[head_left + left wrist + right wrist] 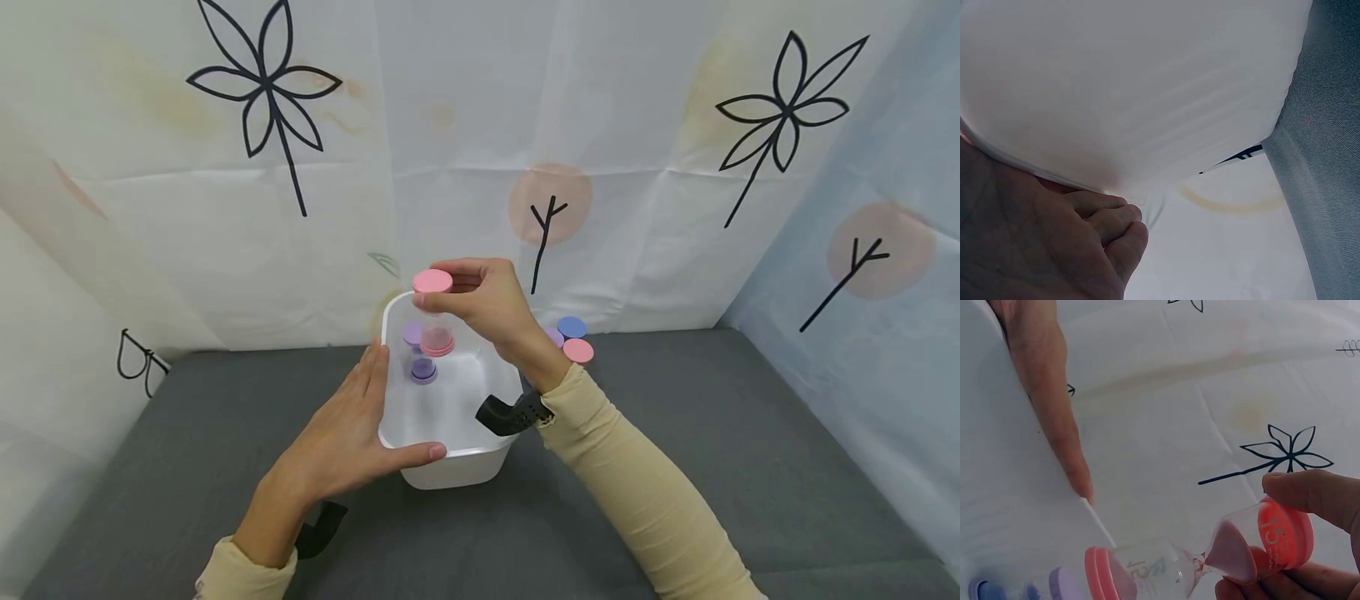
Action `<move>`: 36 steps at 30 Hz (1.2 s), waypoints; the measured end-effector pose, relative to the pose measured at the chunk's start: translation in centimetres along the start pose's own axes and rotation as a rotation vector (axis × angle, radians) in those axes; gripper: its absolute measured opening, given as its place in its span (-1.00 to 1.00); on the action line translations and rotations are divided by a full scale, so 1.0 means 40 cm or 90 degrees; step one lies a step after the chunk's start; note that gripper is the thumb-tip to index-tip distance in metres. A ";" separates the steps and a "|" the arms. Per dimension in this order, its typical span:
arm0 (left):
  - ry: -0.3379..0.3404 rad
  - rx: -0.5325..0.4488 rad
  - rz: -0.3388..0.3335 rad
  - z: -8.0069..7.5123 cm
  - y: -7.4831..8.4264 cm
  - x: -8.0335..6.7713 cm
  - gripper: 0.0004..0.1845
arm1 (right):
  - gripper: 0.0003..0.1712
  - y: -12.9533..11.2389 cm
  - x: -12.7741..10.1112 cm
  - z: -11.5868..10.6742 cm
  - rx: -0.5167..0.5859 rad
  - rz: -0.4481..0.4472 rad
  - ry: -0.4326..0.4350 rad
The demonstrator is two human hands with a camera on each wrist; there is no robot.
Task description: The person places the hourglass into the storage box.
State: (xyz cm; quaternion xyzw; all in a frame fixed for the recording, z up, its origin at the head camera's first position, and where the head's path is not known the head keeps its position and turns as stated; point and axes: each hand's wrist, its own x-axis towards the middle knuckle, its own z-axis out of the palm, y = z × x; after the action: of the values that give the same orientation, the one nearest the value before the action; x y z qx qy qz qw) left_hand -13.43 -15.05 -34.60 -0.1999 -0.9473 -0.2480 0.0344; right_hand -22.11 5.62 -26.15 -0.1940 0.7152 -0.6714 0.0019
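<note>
- Pink sand timer (434, 312): one, held upright above the far end of the white tub (450, 462); clear glass bulbs between two pink end caps, pink sand gathered in one bulb as seen from the right wrist. It is judged light, stiff and fragile at the narrow glass waist, the glass likely slippery; the caps are the sound place to be gripped.
- Right hand (483, 300): fingers and thumb are curled around the upper pink cap, pinching it at the rim.
- Left hand (347, 437): fingers are laid straight along the tub's left wall, thumb along the near rim; the tub is steadied, not clutched.
- White tub: one, thin plastic, resting on the grey surface (675, 392).
- Purple sand timers (422, 358): at least one is counted inside the tub; a second purple cap is seen beside it, though whether it belongs to another timer cannot be told.
- Caps behind the right wrist (573, 337): three are counted, blue, purple and pink; the bodies are hidden.
</note>
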 end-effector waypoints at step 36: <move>-0.014 0.007 -0.011 -0.001 0.001 -0.001 0.45 | -0.59 0.127 0.031 0.054 -0.191 0.136 -0.103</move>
State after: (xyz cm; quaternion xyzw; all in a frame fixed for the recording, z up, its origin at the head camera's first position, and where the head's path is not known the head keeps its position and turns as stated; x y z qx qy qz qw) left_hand -13.36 -15.05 -34.54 -0.1944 -0.9506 -0.2410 0.0231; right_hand -24.10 3.33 -30.91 -0.1686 0.8212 -0.5357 0.1013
